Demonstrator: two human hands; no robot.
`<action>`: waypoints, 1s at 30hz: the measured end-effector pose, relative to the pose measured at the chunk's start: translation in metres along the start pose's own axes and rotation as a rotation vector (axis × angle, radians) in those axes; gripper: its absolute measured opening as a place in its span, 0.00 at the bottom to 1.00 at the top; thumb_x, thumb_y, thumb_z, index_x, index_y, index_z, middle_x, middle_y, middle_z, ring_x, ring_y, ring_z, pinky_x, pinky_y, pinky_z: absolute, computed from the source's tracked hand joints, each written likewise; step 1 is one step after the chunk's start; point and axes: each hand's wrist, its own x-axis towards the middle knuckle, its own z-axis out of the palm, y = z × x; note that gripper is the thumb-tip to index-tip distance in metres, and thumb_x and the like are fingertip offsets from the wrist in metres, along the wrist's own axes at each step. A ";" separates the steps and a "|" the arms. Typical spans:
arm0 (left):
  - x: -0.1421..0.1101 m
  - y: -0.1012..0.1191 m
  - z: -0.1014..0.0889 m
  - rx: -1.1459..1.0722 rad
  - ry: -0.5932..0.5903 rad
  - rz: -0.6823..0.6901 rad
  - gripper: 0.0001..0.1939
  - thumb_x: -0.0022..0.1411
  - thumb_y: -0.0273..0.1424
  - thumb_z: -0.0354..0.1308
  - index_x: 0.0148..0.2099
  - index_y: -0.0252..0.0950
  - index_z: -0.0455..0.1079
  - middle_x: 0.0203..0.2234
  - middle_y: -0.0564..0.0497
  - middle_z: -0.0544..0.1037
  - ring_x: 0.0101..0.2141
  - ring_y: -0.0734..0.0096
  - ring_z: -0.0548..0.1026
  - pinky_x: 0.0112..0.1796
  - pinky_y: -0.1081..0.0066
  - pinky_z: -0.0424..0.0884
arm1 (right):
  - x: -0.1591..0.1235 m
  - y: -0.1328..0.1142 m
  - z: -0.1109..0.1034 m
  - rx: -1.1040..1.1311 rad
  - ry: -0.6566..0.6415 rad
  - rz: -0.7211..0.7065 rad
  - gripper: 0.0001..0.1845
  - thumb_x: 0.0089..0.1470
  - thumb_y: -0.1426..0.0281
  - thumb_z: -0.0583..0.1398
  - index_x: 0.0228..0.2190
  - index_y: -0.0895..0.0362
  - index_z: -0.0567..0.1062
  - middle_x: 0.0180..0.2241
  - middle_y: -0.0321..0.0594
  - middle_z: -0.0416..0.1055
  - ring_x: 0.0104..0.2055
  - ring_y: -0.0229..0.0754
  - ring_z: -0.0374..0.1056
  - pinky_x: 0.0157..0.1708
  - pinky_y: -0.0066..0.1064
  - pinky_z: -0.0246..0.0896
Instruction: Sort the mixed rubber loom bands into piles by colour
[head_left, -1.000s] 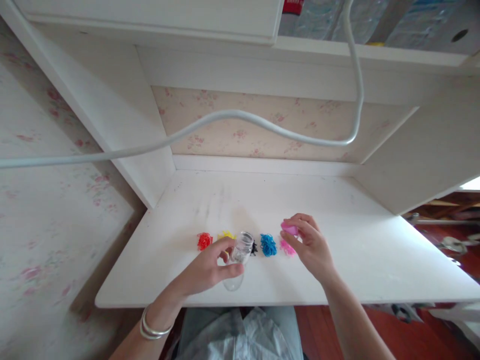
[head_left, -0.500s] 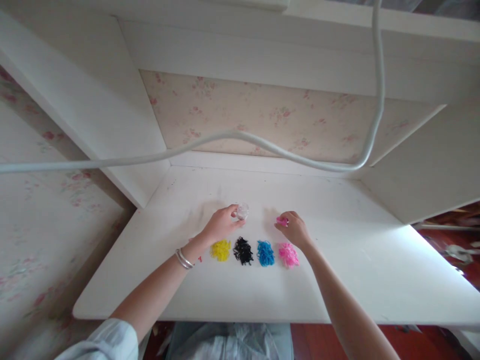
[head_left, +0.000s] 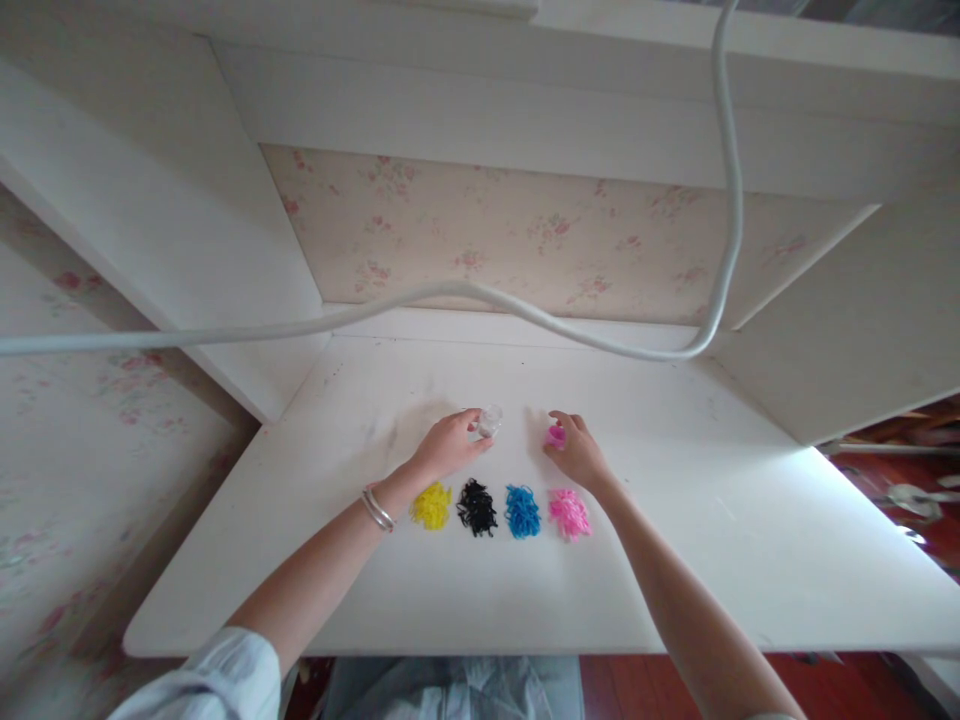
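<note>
A small clear plastic jar (head_left: 490,421) is held between the thumb and fingers of my left hand (head_left: 450,443), a little above the desk. My right hand (head_left: 580,452) curves round a small round bright pink lid (head_left: 555,436), with the index finger lifted over it; whether the lid touches the desk is unclear. In a row nearer to me lie piles of small rubber bands: yellow (head_left: 432,507), black (head_left: 477,508), blue (head_left: 523,512) and pink (head_left: 570,514). The left forearm partly covers the area beside the yellow pile.
The white desk (head_left: 720,570) has side panels left and right and a flowered back wall (head_left: 480,225). A thick white cable (head_left: 465,290) hangs across the view in front of the hands. Below the desk's right end, the red floor holds some objects.
The view has shifted slightly. My right hand's fingers have spread wider round the pink lid. My left hand keeps the clear jar, now tilted a little differently. Red bits by the left wrist are now hidden.
</note>
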 end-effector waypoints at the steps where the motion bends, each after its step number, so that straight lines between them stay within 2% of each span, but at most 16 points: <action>1: 0.000 0.000 0.000 0.008 0.001 -0.001 0.18 0.54 0.38 0.58 0.47 0.39 0.69 0.38 0.50 0.78 0.36 0.69 0.75 0.37 0.73 0.68 | 0.000 0.001 0.000 0.002 -0.005 -0.003 0.30 0.46 0.72 0.58 0.53 0.53 0.62 0.48 0.43 0.60 0.43 0.39 0.67 0.40 0.29 0.61; 8: -0.002 -0.003 0.005 0.024 0.009 0.047 0.17 0.54 0.39 0.58 0.46 0.39 0.68 0.38 0.50 0.77 0.40 0.66 0.74 0.40 0.70 0.68 | -0.001 0.005 -0.001 0.020 -0.012 -0.018 0.32 0.46 0.71 0.59 0.54 0.51 0.61 0.50 0.43 0.60 0.43 0.40 0.67 0.41 0.30 0.62; 13: -0.010 -0.007 0.006 0.012 0.088 0.060 0.27 0.51 0.37 0.61 0.53 0.37 0.63 0.46 0.47 0.73 0.43 0.65 0.72 0.45 0.67 0.68 | -0.001 0.008 0.001 0.032 0.008 -0.030 0.33 0.44 0.71 0.61 0.54 0.51 0.62 0.51 0.44 0.60 0.45 0.42 0.67 0.43 0.33 0.62; 15: -0.020 -0.005 0.001 -0.006 0.144 0.080 0.27 0.52 0.36 0.61 0.54 0.37 0.62 0.49 0.46 0.71 0.43 0.66 0.72 0.46 0.66 0.68 | -0.002 0.008 0.000 0.040 0.017 -0.034 0.33 0.44 0.70 0.61 0.53 0.51 0.63 0.51 0.44 0.59 0.45 0.42 0.67 0.44 0.34 0.62; 18: -0.043 0.003 -0.011 -0.051 0.279 0.081 0.23 0.56 0.35 0.58 0.53 0.38 0.62 0.48 0.47 0.70 0.42 0.69 0.71 0.46 0.67 0.67 | -0.006 0.007 -0.003 0.050 0.044 -0.037 0.33 0.44 0.68 0.61 0.53 0.52 0.63 0.52 0.45 0.59 0.47 0.44 0.65 0.46 0.36 0.62; 21: -0.073 0.016 -0.022 -0.114 0.406 0.018 0.14 0.59 0.35 0.55 0.48 0.38 0.65 0.41 0.49 0.72 0.37 0.72 0.71 0.42 0.69 0.67 | -0.019 0.002 -0.010 0.113 0.175 -0.036 0.27 0.47 0.65 0.60 0.51 0.53 0.66 0.50 0.45 0.62 0.48 0.45 0.64 0.47 0.38 0.61; 23: -0.094 0.025 -0.023 -0.164 0.375 -0.018 0.09 0.61 0.35 0.53 0.42 0.38 0.67 0.37 0.51 0.73 0.33 0.74 0.70 0.37 0.72 0.67 | -0.036 -0.002 -0.015 0.204 0.301 -0.013 0.21 0.50 0.63 0.58 0.47 0.53 0.69 0.47 0.44 0.65 0.46 0.44 0.65 0.44 0.38 0.63; 25: -0.110 0.035 -0.016 -0.196 0.282 -0.025 0.07 0.63 0.35 0.51 0.38 0.38 0.68 0.34 0.51 0.73 0.31 0.75 0.70 0.34 0.74 0.66 | -0.059 -0.005 -0.017 0.295 0.381 0.046 0.17 0.52 0.60 0.56 0.42 0.54 0.72 0.41 0.43 0.68 0.40 0.42 0.66 0.38 0.35 0.65; 30: -0.123 0.056 0.027 -0.126 0.052 0.048 0.08 0.63 0.31 0.50 0.35 0.39 0.70 0.32 0.52 0.72 0.34 0.74 0.71 0.38 0.74 0.66 | -0.123 -0.009 -0.007 0.366 0.357 0.221 0.19 0.54 0.55 0.55 0.37 0.56 0.74 0.31 0.39 0.69 0.25 0.35 0.61 0.27 0.28 0.60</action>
